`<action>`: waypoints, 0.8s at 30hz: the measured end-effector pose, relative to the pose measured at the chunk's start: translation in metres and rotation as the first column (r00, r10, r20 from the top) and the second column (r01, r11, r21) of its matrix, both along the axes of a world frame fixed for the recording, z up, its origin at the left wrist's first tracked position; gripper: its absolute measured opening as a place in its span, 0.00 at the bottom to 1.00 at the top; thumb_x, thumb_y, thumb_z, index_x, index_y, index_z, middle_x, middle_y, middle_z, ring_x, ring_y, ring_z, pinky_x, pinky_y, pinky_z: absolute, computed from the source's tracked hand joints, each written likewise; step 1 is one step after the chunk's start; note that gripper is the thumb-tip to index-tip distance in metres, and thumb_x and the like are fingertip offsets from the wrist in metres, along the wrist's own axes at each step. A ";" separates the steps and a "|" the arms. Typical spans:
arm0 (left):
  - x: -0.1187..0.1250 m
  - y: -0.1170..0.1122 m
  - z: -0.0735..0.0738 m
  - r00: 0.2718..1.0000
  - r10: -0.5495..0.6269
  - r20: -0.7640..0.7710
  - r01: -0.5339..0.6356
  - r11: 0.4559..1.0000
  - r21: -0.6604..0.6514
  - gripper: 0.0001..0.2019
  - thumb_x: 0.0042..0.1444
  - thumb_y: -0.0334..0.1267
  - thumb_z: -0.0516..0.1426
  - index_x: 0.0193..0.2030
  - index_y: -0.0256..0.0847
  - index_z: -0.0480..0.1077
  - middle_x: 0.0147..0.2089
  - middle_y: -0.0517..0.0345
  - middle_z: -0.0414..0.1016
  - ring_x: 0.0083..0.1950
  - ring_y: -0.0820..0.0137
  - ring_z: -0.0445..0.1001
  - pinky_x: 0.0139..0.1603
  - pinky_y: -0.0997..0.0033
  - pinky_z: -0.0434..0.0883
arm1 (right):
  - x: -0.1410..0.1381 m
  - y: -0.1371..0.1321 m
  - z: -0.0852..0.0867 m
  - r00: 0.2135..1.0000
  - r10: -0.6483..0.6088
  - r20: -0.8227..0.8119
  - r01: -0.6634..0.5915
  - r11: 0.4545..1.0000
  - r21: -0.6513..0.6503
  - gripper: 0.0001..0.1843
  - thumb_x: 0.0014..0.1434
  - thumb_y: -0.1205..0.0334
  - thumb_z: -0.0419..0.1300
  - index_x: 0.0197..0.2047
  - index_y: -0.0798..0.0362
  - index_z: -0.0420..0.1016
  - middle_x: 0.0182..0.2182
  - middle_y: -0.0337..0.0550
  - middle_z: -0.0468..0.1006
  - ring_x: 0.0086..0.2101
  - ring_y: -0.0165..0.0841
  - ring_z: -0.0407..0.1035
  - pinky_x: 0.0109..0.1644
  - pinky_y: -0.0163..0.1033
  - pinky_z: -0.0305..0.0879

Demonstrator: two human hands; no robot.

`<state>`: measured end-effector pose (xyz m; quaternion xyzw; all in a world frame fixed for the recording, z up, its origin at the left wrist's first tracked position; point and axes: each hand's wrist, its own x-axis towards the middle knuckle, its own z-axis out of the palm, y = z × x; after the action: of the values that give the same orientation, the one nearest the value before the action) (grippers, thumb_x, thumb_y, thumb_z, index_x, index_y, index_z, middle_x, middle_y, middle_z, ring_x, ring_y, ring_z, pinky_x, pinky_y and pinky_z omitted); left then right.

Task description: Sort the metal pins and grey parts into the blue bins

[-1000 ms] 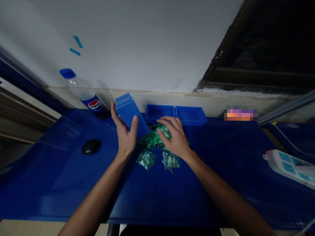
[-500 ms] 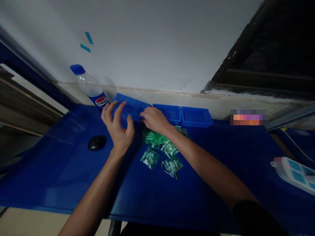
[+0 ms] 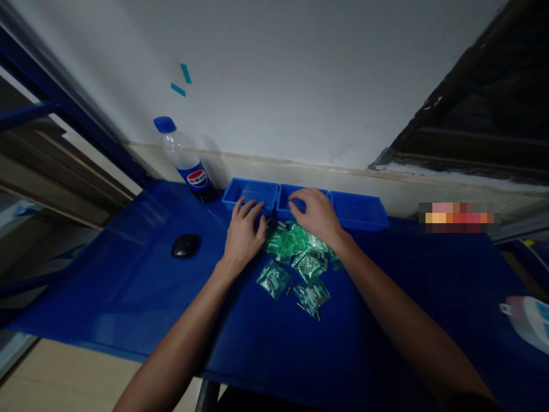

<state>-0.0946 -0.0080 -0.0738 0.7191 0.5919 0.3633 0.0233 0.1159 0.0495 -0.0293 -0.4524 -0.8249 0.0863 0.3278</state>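
Note:
My left hand point(image 3: 245, 233) is open, its fingers spread at the front edge of the left blue bin point(image 3: 253, 187). Over the front of the middle blue bin point(image 3: 285, 197) is my right hand point(image 3: 316, 213), with thumb and fingers curved and a gap between them; nothing shows in it. A pile of green plastic bags point(image 3: 285, 243) lies just below both hands, partly covered by the right one. Nearer to me are two clear bags of small metal pins, a left bag point(image 3: 273, 279) and a right bag point(image 3: 313, 296). A few loose pins point(image 3: 290, 287) lie beside them.
The right blue bin point(image 3: 359, 209) stands in line with the others along the wall. A Pepsi bottle point(image 3: 193, 166) is at the back left, with a black mouse point(image 3: 185, 245) in front of it. A white power strip point(image 3: 529, 320) lies at the far right.
The left bin, tilted before, now sits level in the row. My right hand has let go of its edge and shifted right; my left hand has lowered towards the bin's front. The view has swung left.

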 end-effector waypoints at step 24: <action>0.073 -0.074 0.010 0.832 -0.495 -0.250 0.500 0.865 -0.048 0.29 0.68 0.52 0.59 0.73 0.48 0.64 0.78 0.43 0.57 0.82 0.39 0.45 0.77 0.26 0.54 | 0.083 -0.099 -0.035 0.944 -0.307 -0.119 0.318 0.943 0.093 0.19 0.74 0.56 0.53 0.63 0.48 0.74 0.64 0.52 0.76 0.69 0.48 0.62 0.73 0.62 0.57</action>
<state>-0.0219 -0.0822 -0.0634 0.8888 0.3791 0.2553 0.0338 0.1989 -0.0497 -0.0640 -0.5537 -0.7282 0.0105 0.4038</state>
